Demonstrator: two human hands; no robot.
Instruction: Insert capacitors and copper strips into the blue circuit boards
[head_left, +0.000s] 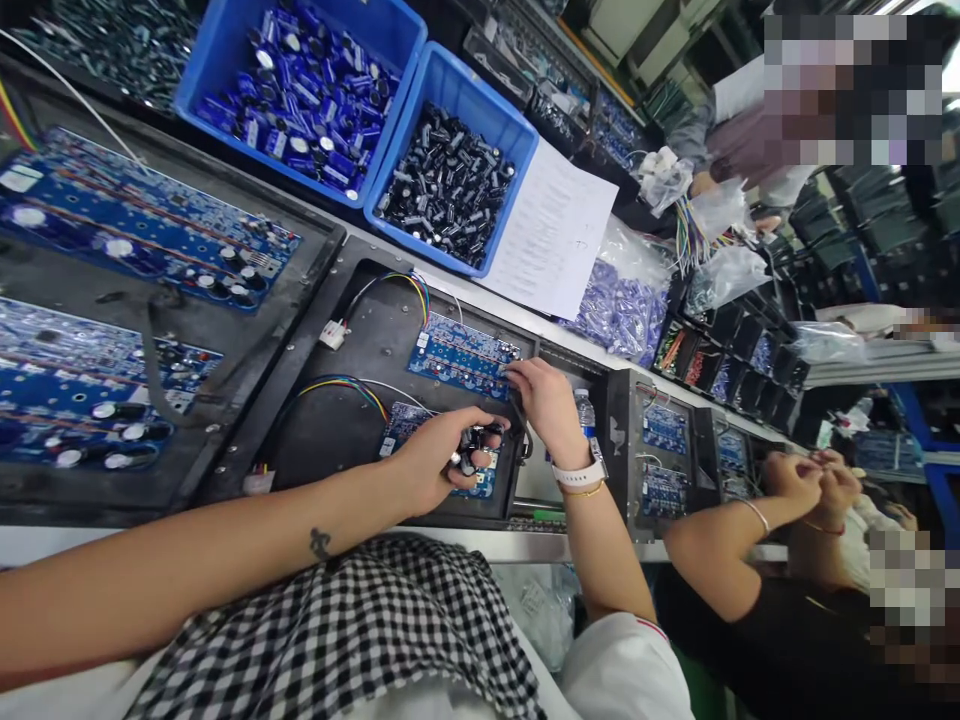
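My left hand (433, 462) is closed around several black cylindrical capacitors (471, 445), which poke out between the fingers. It hovers over the nearer blue circuit board (401, 418) and hides much of it. At the right end of the farther blue circuit board (457, 352), the fingertips of my right hand (546, 400) are pinched together. Whatever they may hold is too small or hidden to make out. Both boards lie in a dark tray frame (337, 360), with coloured wires (409, 280) running from their left ends to white connectors (332, 333).
Behind the frame stand a blue bin (416, 30) of blue capacitors and a blue bin (525, 170) of black capacitors. Printed paper (559, 235) lies beside them. Larger boards (142, 215) sit in a frame at left. At right, a co-worker's hands (814, 485) are over other boards.
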